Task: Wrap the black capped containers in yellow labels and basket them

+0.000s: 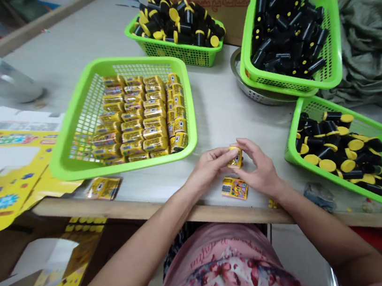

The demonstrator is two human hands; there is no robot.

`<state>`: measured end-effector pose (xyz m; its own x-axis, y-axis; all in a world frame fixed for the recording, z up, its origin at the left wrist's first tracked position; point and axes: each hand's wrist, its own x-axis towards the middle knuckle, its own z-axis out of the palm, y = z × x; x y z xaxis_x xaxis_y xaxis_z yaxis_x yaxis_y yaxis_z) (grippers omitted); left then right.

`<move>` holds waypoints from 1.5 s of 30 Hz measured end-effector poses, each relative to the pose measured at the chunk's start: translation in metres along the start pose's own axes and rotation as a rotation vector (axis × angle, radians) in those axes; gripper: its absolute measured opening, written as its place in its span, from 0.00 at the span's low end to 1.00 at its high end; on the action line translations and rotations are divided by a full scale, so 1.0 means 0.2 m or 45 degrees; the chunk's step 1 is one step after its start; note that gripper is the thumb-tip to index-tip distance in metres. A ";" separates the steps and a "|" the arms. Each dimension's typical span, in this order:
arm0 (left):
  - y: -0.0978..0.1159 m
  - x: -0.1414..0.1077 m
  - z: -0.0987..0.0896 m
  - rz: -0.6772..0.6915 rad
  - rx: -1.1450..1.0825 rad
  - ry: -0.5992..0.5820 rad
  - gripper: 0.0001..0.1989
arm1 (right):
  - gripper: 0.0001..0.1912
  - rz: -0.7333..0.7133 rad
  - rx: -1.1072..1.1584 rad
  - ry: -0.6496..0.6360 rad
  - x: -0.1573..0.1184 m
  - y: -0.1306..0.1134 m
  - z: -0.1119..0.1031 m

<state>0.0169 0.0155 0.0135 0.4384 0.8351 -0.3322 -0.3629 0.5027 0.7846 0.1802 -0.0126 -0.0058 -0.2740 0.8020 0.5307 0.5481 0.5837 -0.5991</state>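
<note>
Between my hands, just above the table's front edge, is a small yellow printed tube point(235, 157). My left hand point(211, 164) is closed on its left side, the thumb lying across it. The fingers of my right hand point(260, 167) curl around the right side, index finger near the top and thumb near the bottom. Below them, a stack of yellow printed labels point(235, 188) lies flat on the table. To the left, a green basket point(189, 110) holds rows of similar yellow wrapped tubes point(150, 120), apart from my hands.
A green basket point(293, 159) of black tubes with yellow caps stands at right. Behind are another such basket point(178, 54) and one point(336, 47) of black tubes over a metal colander point(253, 94). Yellow printed card point(35, 174) and a flat packet point(104, 189) lie left.
</note>
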 end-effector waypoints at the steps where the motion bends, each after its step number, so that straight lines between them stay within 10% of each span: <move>1: 0.01 -0.01 0.00 -0.052 -0.048 -0.076 0.22 | 0.35 0.049 0.071 -0.001 0.00 0.00 0.00; 4: 0.01 -0.01 -0.02 -0.132 -0.093 -0.114 0.21 | 0.36 0.104 0.131 -0.049 0.00 0.00 -0.02; 12: -0.07 0.06 -0.03 0.244 0.526 0.335 0.12 | 0.35 -0.214 -0.267 -0.166 -0.01 0.03 0.04; 20: -0.08 0.05 -0.04 0.267 0.339 0.150 0.23 | 0.38 -0.141 -0.192 -0.137 0.03 -0.01 -0.06; 28: -0.12 0.04 -0.03 0.302 0.166 -0.031 0.37 | 0.32 -0.596 -0.390 -0.466 0.16 0.03 -0.28; 33: -0.18 0.06 -0.02 0.180 0.350 -0.040 0.48 | 0.19 -0.307 -0.416 -0.350 0.43 -0.08 -0.38; 40: -0.17 0.09 -0.01 0.053 0.760 -0.052 0.32 | 0.13 0.023 0.266 -0.547 0.79 -0.42 0.28; 45: -0.22 0.11 0.01 0.297 0.576 0.055 0.14 | 0.12 0.270 0.272 -0.799 0.85 -0.53 0.68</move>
<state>0.0445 0.0118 -0.0265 0.3505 0.9268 -0.1346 -0.0507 0.1623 0.9854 -0.0323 0.0784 0.0657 -0.6185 0.7855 -0.0194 0.4903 0.3665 -0.7908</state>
